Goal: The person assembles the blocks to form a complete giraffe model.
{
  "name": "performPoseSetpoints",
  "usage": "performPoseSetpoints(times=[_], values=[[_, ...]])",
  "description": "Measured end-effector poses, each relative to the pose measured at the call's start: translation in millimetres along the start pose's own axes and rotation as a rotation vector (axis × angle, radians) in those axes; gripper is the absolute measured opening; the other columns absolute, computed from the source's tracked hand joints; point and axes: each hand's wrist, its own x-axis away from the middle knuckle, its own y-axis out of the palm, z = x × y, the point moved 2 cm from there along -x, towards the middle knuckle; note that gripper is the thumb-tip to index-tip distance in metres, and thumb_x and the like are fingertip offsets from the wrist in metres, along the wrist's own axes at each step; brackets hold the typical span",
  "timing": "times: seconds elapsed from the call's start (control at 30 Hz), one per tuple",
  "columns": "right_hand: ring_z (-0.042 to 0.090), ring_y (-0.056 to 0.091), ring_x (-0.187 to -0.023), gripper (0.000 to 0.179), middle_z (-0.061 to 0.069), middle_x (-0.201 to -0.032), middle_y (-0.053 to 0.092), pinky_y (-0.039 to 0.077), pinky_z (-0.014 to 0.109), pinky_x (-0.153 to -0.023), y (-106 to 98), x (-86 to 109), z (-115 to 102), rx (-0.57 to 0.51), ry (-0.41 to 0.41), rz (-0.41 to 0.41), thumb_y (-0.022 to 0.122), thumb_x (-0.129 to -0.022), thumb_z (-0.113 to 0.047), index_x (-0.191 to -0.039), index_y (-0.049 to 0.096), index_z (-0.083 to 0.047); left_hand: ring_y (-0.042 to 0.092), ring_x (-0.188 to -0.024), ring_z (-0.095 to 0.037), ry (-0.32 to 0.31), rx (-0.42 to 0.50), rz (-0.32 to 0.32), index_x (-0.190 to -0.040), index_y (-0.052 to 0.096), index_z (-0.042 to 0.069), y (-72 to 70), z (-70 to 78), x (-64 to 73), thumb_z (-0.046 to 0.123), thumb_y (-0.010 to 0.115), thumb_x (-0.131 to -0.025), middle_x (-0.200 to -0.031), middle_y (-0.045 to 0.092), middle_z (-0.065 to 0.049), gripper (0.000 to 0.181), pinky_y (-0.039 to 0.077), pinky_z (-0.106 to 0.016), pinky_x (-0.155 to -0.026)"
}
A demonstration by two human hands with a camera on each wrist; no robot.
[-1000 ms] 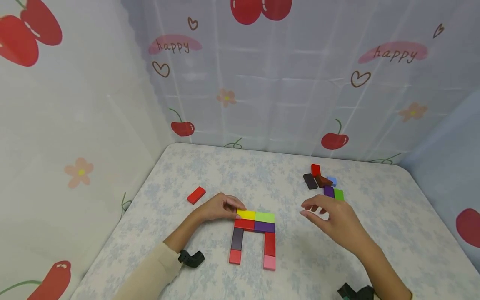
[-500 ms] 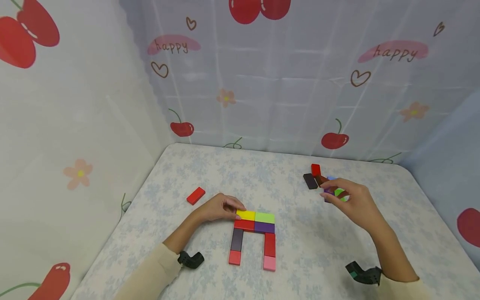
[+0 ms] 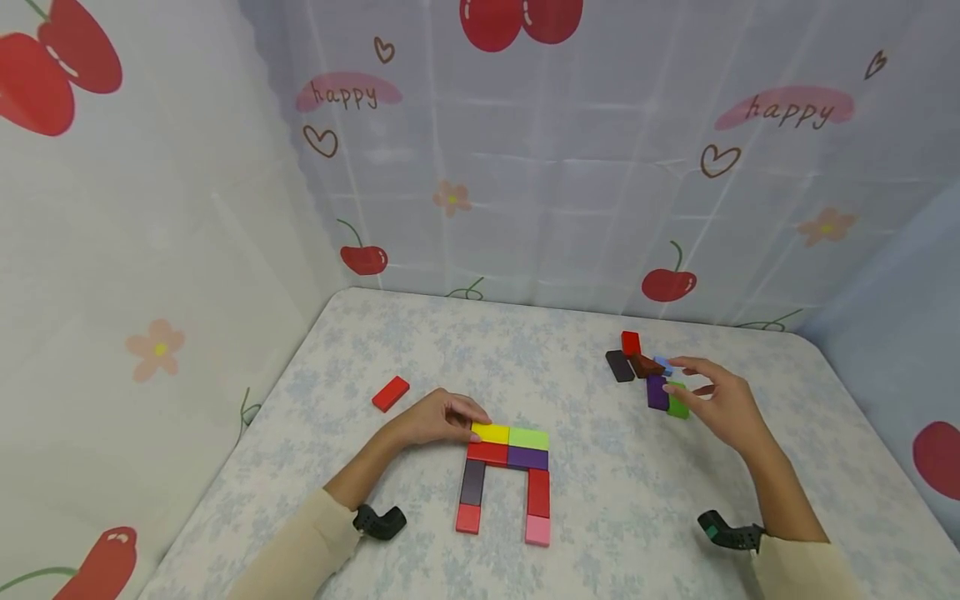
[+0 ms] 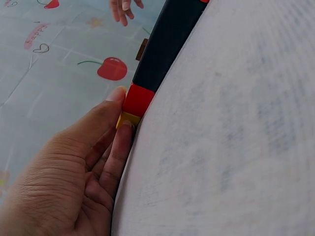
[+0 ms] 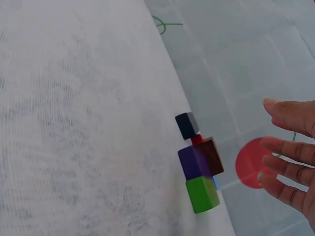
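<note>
My left hand [image 3: 435, 417] pinches the left end of a yellow block [image 3: 492, 433], which lies end to end with a lime block [image 3: 529, 439]. Below them run a red block [image 3: 487, 453] and a purple block [image 3: 528, 458]. The left leg is a dark grey block [image 3: 472, 482] over a light red one [image 3: 468, 518]; the right leg is a red block [image 3: 538, 492] over a pink one [image 3: 537, 531]. My right hand [image 3: 723, 408] hovers with fingers apart over a green block [image 3: 678, 408] and a second purple block [image 3: 657, 392]. In the right wrist view its fingers [image 5: 290, 169] hold nothing.
Behind the green block lie a brown piece [image 3: 645, 365], a light blue block [image 3: 663, 363], a black block [image 3: 619, 366] and a red one [image 3: 631, 343]. Another red block [image 3: 391, 393] lies alone at left. A printed curtain [image 3: 555, 208] borders the table's far edge.
My right hand has moved right and away from me, from beside the built shape to over the loose blocks. The left hand stays at the yellow block.
</note>
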Motion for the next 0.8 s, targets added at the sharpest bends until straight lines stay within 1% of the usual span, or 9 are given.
performPoseSetpoints(times=[0.03,0.1,0.3,0.4,0.6,0.8], values=[[0.045,0.055,-0.116,0.047,0.025,-0.134,0.060,0.055,0.059,-0.082,1.0,0.0,4.7,-0.004,0.015,-0.011,0.075,-0.094,-0.018,-0.136,0.061,-0.002,0.061,-0.081,-0.007,-0.002,0.002,-0.001,-0.117,0.076,0.002,-0.1,0.0,-0.1,0.003,0.080,-0.086,-0.112,0.074,-0.010,0.031,0.052,-0.023,-0.071],[0.048,0.051,-0.120,0.051,0.028,-0.138,0.055,0.052,0.064,-0.085,3.1,-0.2,13.7,-0.013,0.046,-0.035,0.074,-0.095,-0.020,-0.139,0.057,-0.001,0.061,-0.081,-0.008,-0.002,0.006,-0.002,-0.117,0.076,0.002,-0.5,0.5,-0.1,0.003,0.080,-0.086,-0.112,0.074,-0.009,0.031,0.052,-0.023,-0.071],[0.053,0.042,-0.130,0.060,0.033,-0.147,0.045,0.046,0.067,-0.092,7.5,-0.8,34.4,-0.010,0.115,-0.121,0.072,-0.097,-0.024,-0.146,0.049,0.002,0.061,-0.082,-0.008,0.024,0.000,-0.014,-0.117,0.076,0.002,-1.5,0.7,0.0,0.003,0.080,-0.087,-0.111,0.074,-0.008,0.030,0.053,-0.025,-0.071],[0.054,0.041,-0.131,0.063,0.034,-0.149,0.042,0.045,0.068,-0.094,9.8,0.7,42.3,-0.017,0.149,-0.165,0.072,-0.097,-0.025,-0.148,0.047,0.001,0.061,-0.082,-0.008,0.025,0.002,-0.017,-0.117,0.076,0.002,-0.8,-0.7,-0.5,0.004,0.080,-0.087,-0.111,0.074,-0.007,0.031,0.053,-0.024,-0.071],[0.054,0.045,-0.128,0.062,0.035,-0.147,0.044,0.045,0.067,-0.094,13.5,2.6,52.3,-0.012,0.173,-0.225,0.074,-0.093,-0.020,-0.146,0.050,0.003,0.061,-0.083,-0.008,0.001,0.002,-0.009,-0.117,0.077,0.003,0.5,-1.4,-0.8,0.003,0.080,-0.087,-0.112,0.074,-0.006,0.030,0.053,-0.024,-0.072],[0.052,0.045,-0.130,0.055,0.034,-0.142,0.050,0.046,0.064,-0.096,17.0,3.9,55.5,-0.006,0.158,-0.241,0.076,-0.090,-0.013,-0.139,0.056,0.006,0.061,-0.082,-0.009,-0.017,0.007,0.000,-0.116,0.077,0.002,-0.2,-1.4,-0.3,0.002,0.079,-0.087,-0.112,0.073,-0.007,0.030,0.053,-0.024,-0.072]])
